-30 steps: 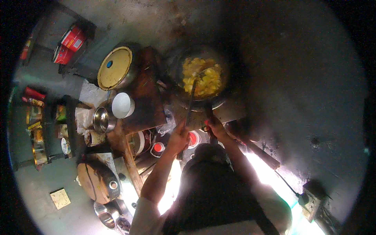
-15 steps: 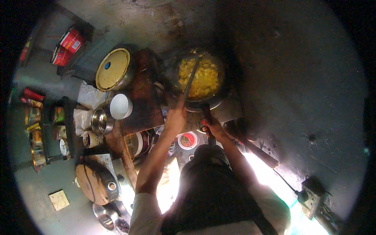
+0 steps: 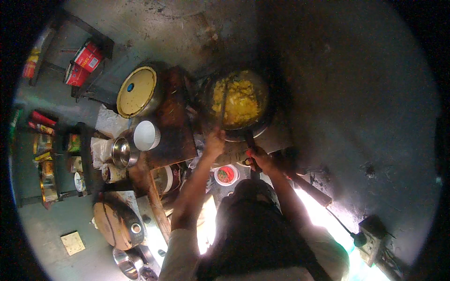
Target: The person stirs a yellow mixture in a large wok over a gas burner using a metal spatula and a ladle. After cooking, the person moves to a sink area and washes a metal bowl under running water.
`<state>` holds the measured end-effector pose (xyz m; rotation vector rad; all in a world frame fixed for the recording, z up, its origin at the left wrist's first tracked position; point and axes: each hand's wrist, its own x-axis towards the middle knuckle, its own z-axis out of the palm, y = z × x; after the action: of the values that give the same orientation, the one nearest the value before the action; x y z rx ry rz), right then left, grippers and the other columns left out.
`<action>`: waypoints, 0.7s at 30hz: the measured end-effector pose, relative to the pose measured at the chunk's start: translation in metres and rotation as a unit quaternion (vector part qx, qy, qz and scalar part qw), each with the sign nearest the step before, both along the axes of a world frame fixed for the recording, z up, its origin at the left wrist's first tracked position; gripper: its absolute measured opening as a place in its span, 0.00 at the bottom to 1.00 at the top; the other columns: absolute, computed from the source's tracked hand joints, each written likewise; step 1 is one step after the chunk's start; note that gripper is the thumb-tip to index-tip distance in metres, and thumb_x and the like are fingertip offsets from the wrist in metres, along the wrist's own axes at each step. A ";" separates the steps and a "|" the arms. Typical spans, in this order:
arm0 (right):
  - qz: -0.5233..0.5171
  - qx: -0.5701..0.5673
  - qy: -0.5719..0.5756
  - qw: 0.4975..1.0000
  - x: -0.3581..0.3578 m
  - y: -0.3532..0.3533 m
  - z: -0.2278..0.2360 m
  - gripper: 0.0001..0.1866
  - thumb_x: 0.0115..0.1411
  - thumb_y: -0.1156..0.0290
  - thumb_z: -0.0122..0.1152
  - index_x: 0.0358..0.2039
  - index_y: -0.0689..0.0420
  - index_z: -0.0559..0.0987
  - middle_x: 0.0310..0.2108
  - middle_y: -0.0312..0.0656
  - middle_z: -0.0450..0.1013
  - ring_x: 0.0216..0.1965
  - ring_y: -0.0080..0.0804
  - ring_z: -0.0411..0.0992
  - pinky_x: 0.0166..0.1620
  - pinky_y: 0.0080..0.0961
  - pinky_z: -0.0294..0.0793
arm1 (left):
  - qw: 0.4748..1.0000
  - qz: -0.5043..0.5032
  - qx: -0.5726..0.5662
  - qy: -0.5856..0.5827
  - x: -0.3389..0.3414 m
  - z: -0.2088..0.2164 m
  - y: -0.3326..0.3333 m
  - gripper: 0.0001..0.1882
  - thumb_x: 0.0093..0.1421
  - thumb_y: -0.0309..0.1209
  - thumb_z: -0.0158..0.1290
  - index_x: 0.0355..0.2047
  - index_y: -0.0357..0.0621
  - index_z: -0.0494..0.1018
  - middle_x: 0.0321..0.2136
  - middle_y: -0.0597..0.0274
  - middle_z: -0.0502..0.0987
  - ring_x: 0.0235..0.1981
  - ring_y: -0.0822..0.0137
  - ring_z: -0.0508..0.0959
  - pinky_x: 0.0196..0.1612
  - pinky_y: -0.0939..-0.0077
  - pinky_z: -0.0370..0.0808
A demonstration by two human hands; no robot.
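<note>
My left hand (image 3: 214,143) is closed round the near end of a long dark spatula (image 3: 223,105). The spatula reaches away from me into the left side of a dark frying pan (image 3: 263,104). Yellow chunky food (image 3: 241,103) covers much of the pan's bottom; the spatula's far end is dim and hard to make out among it. On the pan's near side, my right hand (image 3: 260,158) grips the dark pan handle (image 3: 250,139), which points toward me.
Left of the pan, a brown wooden surface (image 3: 171,140) bears a white bowl (image 3: 146,135), and a yellow-lidded pot (image 3: 137,92) stands behind. A steel bowl (image 3: 123,153) is farther left. Lower down sits a white bowl with red contents (image 3: 225,174). A dark wall (image 3: 356,107) rises at right.
The spatula's far end has swung left across the food, and its shaft is now more upright in the view. My right hand keeps its hold on the pan handle. The view has shifted slightly.
</note>
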<state>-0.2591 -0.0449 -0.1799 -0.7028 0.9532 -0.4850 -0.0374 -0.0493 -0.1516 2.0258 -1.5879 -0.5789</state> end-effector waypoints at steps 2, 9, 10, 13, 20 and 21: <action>0.006 -0.013 0.008 1.000 0.006 -0.004 0.006 0.11 0.55 0.61 0.53 0.30 0.54 0.68 0.18 0.35 0.65 0.13 0.23 0.62 0.14 0.21 0.63 | 0.993 -0.040 -0.106 -0.045 0.002 -0.060 0.006 0.25 0.57 0.34 0.44 0.56 0.52 0.57 0.22 0.42 0.72 0.20 0.56 0.73 0.27 0.62 0.69; -0.016 0.003 0.030 0.999 -0.008 -0.001 -0.005 0.12 0.55 0.60 0.51 0.32 0.55 0.70 0.17 0.35 0.65 0.13 0.24 0.62 0.13 0.21 0.61 | 0.922 -0.167 0.186 -0.295 0.097 0.096 0.059 0.27 0.59 0.38 0.42 0.58 0.70 0.48 0.18 0.49 0.73 0.15 0.55 0.73 0.19 0.58 0.69; -0.023 -0.005 0.021 1.000 -0.005 0.000 -0.005 0.13 0.56 0.58 0.51 0.32 0.55 0.70 0.17 0.35 0.65 0.13 0.24 0.62 0.13 0.21 0.60 | 0.896 -0.137 0.207 -0.368 0.105 0.116 0.063 0.27 0.60 0.39 0.40 0.58 0.74 0.45 0.16 0.49 0.72 0.15 0.53 0.73 0.16 0.57 0.68; -0.046 -0.025 0.025 0.998 0.002 0.003 0.011 0.11 0.56 0.61 0.52 0.34 0.54 0.69 0.17 0.33 0.65 0.13 0.23 0.63 0.12 0.19 0.59 | 0.914 -0.108 0.189 -0.342 0.093 0.168 0.082 0.25 0.60 0.37 0.40 0.57 0.73 0.50 0.20 0.49 0.73 0.21 0.49 0.74 0.32 0.54 0.71; -0.015 -0.019 0.073 0.997 0.005 0.007 0.014 0.14 0.56 0.56 0.50 0.29 0.54 0.71 0.15 0.33 0.65 0.12 0.21 0.62 0.15 0.19 0.61 | 0.989 -0.069 0.127 -0.022 0.079 0.144 0.124 0.19 0.59 0.34 0.43 0.52 0.54 0.63 0.27 0.48 0.74 0.22 0.59 0.74 0.28 0.68 0.70; -0.019 -0.005 0.065 0.998 0.011 0.008 0.017 0.14 0.56 0.56 0.50 0.29 0.54 0.71 0.15 0.33 0.65 0.12 0.21 0.62 0.15 0.19 0.61 | 0.994 -0.091 0.038 -0.054 0.086 0.103 0.126 0.19 0.59 0.34 0.43 0.52 0.52 0.63 0.25 0.49 0.73 0.20 0.62 0.73 0.28 0.69 0.70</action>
<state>-0.2478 -0.0371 -0.1624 -0.7341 1.0878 -0.4818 0.0484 0.0770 -0.0482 2.0108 -1.8551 -0.6135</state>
